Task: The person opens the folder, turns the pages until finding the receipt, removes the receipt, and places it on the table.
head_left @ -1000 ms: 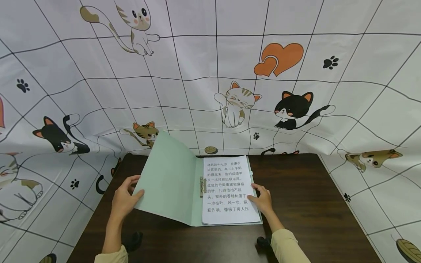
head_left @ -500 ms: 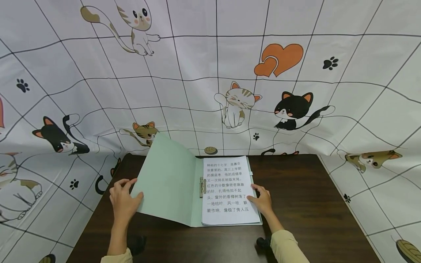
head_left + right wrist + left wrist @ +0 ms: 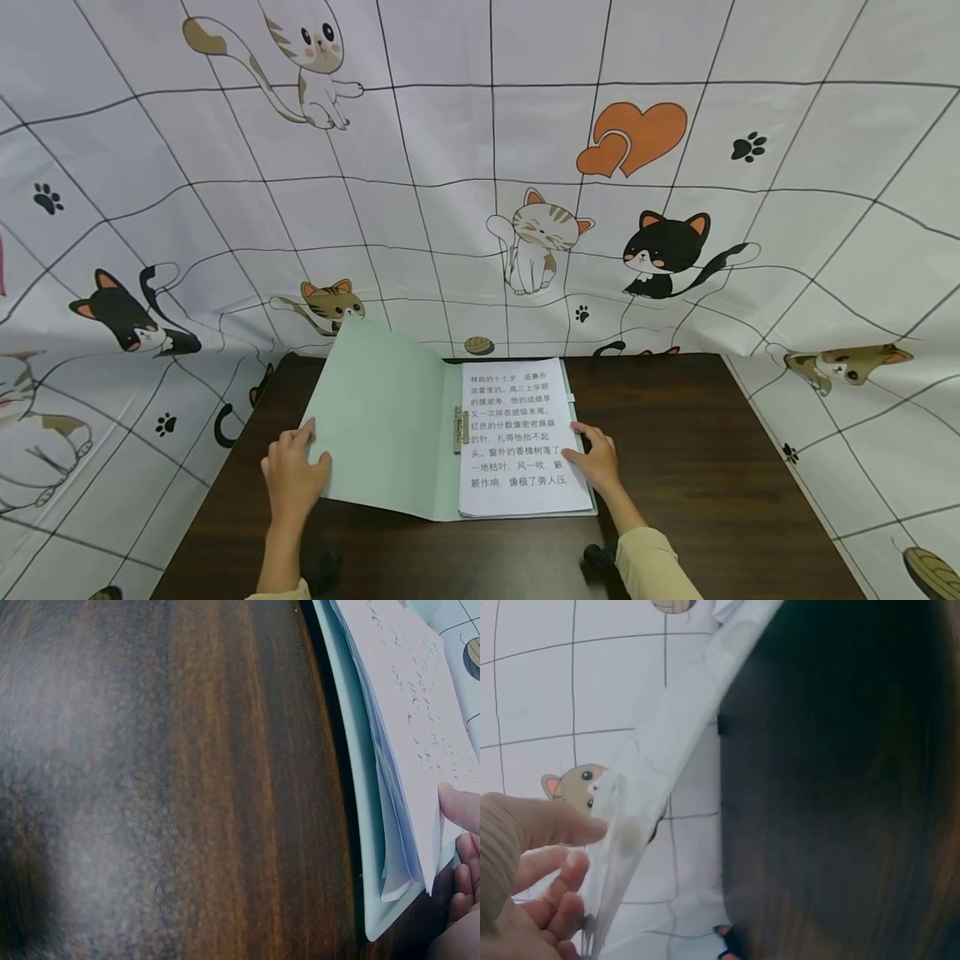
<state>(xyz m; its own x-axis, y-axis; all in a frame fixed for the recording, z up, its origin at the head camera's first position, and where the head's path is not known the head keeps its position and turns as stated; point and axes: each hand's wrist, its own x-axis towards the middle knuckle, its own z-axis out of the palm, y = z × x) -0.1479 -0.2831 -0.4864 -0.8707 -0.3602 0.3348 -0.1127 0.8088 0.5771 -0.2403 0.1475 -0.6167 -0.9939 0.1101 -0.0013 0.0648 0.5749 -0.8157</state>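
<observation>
A pale green folder (image 3: pixel 375 425) lies spread on the dark table, its left cover raised at a slant. Printed sheets (image 3: pixel 517 483) sit in its right half beside a metal clip (image 3: pixel 460 429). At the cover's outer edge, my left hand (image 3: pixel 292 475) pinches it, thumb over the inner face. The left wrist view shows that cover (image 3: pixel 667 742) nearly edge-on, the thumb (image 3: pixel 562 821) against it. My right hand (image 3: pixel 597 458) holds the sheets' right edge. In the right wrist view its thumb (image 3: pixel 459 806) presses on the top sheet (image 3: pixel 420 742), other fingers curled below the edge.
The brown wooden table (image 3: pixel 690 467) extends to both sides of the folder. Behind it hangs a white grid-patterned cloth (image 3: pixel 435 150) with cartoon cats. Small dark objects lie near the front, one by the right sleeve (image 3: pixel 598 557).
The folder's left cover has tipped further down and left. My left hand has shifted downward along its edge with it. The right hand and the sheets have stayed in place.
</observation>
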